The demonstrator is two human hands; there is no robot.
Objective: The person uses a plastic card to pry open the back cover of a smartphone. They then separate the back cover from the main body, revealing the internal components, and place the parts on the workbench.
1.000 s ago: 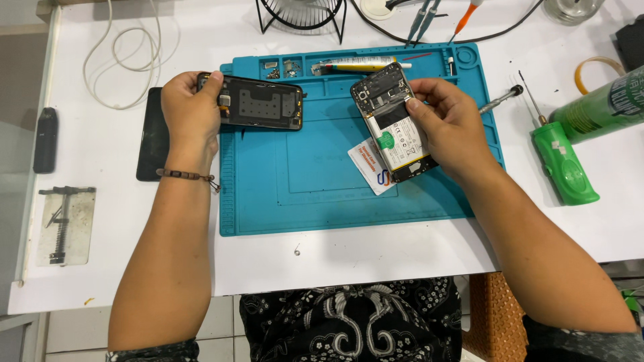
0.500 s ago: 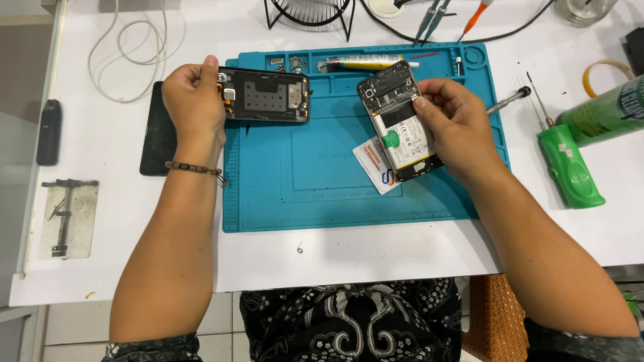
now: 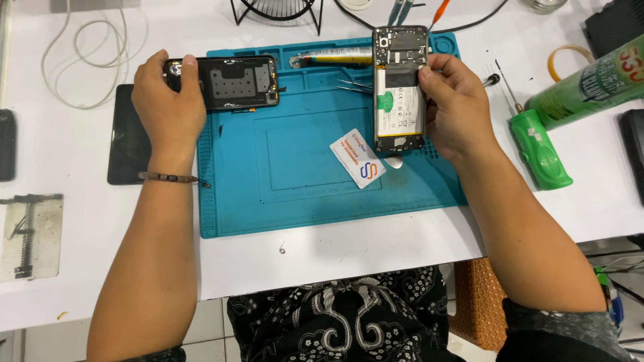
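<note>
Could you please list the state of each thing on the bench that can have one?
Opened phone: back off, battery exposed, held in right hand.
Back cover: detached, inner side up, held by left hand.
Green spray can: lying on its side, capped.
Plastic card: flat on blue mat.

Bright, even overhead light, soft shadows, sharp focus, slight bending at edges.

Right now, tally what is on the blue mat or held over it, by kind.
Opened phone body with battery, in right hand: 1
Black back cover, in left hand: 1
White card: 1
Tweezers: 1
Yellow tube: 1
Total: 5
</note>
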